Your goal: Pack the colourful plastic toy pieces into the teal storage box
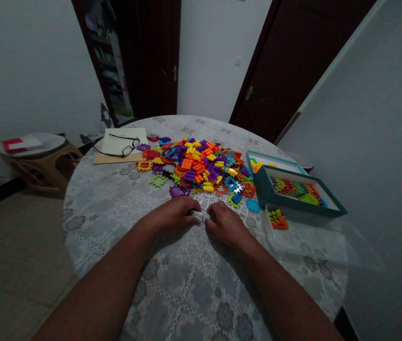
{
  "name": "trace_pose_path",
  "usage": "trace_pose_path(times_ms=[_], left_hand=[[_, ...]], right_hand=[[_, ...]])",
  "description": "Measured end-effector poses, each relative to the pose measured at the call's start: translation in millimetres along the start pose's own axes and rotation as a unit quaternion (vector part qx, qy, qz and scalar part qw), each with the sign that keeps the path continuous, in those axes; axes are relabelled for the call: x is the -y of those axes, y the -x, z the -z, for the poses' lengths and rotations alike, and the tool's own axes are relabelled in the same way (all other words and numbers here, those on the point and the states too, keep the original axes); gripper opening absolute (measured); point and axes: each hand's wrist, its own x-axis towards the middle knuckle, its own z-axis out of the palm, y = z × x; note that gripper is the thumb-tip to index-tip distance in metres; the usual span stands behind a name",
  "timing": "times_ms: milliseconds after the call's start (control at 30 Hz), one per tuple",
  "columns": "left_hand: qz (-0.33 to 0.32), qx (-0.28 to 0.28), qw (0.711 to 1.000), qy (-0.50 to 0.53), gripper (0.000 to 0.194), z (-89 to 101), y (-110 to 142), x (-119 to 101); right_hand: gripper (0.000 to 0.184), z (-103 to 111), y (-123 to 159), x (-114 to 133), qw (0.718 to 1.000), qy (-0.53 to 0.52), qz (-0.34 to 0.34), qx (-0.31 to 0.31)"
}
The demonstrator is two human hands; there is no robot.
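Note:
My left hand [181, 212] is closed on a small white plastic piece [198, 215] at the near side of the table's middle. Close beside it, my right hand [225, 220] has its fingers bent together, and what sits between them is mostly hidden. Several more white pieces [238, 204] lie flat on the cloth just beyond my fingers. Behind these rises a heap of colourful plastic building pieces [201, 163], some gear-edged and flat, others like short paired tubes in orange, yellow and purple.
A green box [302, 208] of sorted pieces stands at the right, its shallow lid [275, 158] behind it. Nearer is a clear plastic tub [268, 234] holding a few pieces. Eyeglasses [128, 150] rest on paper [115, 135] at the left. A stool [49, 163] stands beyond.

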Motion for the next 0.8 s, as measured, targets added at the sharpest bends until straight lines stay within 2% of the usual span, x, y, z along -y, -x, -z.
trace_pose_path(times_ms=[167, 267, 533, 800], left_hand=[[0.008, -0.006, 1.0, 0.003, 0.028, -1.0, 0.2, 0.0], [0.011, -0.005, 1.0, 0.0, 0.028, -0.5, 0.5, -0.9], [0.013, 0.046, 0.999, 0.022, 0.029, 3.7, 4.1, -9.2], [0.004, 0.039, 0.998, 0.048, 0.025, -1.4, 3.0, -8.1]], right_hand=[[0.011, -4.1, -2.3, -0.1, 1.0, -0.011, 0.007, 0.002], [0.017, -5.7, -0.8, -0.8, 1.0, -0.013, 0.006, -0.009], [0.018, -1.2, -1.2, -5.9, 1.0, -0.022, -0.007, 0.005], [0.015, -5.0, -0.6, -10.8, 0.999, -0.049, 0.016, 0.002]])
